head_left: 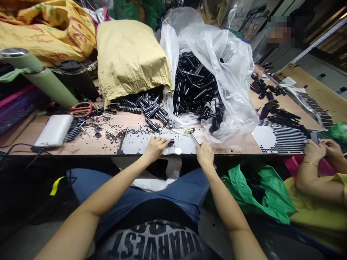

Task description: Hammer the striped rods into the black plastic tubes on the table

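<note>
My left hand (155, 148) is closed around a short black cylindrical part (171, 142), which sticks out past the fingertips over a light grey mat (135, 141) at the table's front edge. In my right hand (205, 154) is the handle of a small hammer (195, 138) with a yellowish end on its head. The hammer head hovers above and to the right of the black part, apart from it. Just behind lies a pile of black-and-white striped rods (153, 108), spilling from a yellow sack (130, 57).
A clear plastic bag (235, 86) holds many black tubes (195, 83). To the left are red-handled scissors (80, 109), a white box (54, 130), a green flask (46, 81) and scattered small black bits (108, 133). A co-worker's hands (316, 151) work at the right beside a green bag (257, 191).
</note>
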### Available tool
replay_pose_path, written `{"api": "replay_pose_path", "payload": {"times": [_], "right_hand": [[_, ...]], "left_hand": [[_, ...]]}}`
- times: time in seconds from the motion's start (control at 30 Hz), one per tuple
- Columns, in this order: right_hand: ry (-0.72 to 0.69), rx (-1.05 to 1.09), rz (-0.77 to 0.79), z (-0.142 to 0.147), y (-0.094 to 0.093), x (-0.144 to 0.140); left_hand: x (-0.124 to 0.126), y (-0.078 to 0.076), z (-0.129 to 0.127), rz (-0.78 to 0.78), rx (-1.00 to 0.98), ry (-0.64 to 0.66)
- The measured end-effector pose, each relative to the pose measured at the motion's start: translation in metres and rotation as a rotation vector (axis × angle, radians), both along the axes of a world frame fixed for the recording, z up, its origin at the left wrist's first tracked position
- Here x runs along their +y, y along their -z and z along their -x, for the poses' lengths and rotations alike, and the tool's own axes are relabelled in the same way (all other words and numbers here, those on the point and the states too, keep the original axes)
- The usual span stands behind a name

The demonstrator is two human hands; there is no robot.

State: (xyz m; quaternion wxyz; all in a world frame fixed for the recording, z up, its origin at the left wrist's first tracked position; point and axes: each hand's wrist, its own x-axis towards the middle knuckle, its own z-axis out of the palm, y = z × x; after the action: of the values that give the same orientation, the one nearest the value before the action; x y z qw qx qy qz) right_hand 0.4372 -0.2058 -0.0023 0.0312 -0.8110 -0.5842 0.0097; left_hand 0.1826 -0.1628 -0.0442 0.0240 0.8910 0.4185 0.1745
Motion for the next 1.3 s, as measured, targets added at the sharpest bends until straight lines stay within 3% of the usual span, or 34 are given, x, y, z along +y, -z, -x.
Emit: {"api": "replay_pose_path", "payload": {"times": [0.2,0.37,0.6,0.7,0.83,0.93,1.07,1.2,1.23,1.3], "right_hand": [[-0.133,0.265,-0.083,0.028,-0.020,-0.036],[-0.231,0.270,0.203,0.046,-0.021,-0.049],[-0.353,0.632,-0.178,0.075,-0.070,-0.045],[-0.441,0.590,-0.114,0.092,-0.058,-0.039],[-0.496,0.323,0.197,0.104,-0.027,-0.033],[-0.480,0.317,0.183,0.097,-0.025,-0.031],[-0.323,0.293,0.030,0.065,-0.037,-0.019],[-0.134,0.099,0.023,0.019,-0.026,0.003],[-0.102,0.061,0.032,0.008,-0.019,0.008],[-0.063,0.006,0.028,-0.008,-0.006,0.016]], "left_hand": [[-0.002,0.003,-0.001,-0.022,0.002,-0.052],[-0.007,0.003,-0.007,0.016,0.039,-0.076],[-0.018,0.001,-0.034,0.039,0.047,-0.041],[-0.017,0.005,-0.037,0.083,0.038,-0.022],[-0.008,0.014,-0.033,0.047,0.000,-0.005],[0.001,0.013,-0.034,0.032,-0.057,-0.004],[-0.004,0.001,-0.035,0.135,-0.110,-0.140],[-0.017,-0.016,-0.020,0.200,-0.143,-0.061],[-0.012,-0.021,-0.013,0.191,-0.158,-0.098],[0.009,-0.030,0.000,0.165,-0.191,-0.314]]}}
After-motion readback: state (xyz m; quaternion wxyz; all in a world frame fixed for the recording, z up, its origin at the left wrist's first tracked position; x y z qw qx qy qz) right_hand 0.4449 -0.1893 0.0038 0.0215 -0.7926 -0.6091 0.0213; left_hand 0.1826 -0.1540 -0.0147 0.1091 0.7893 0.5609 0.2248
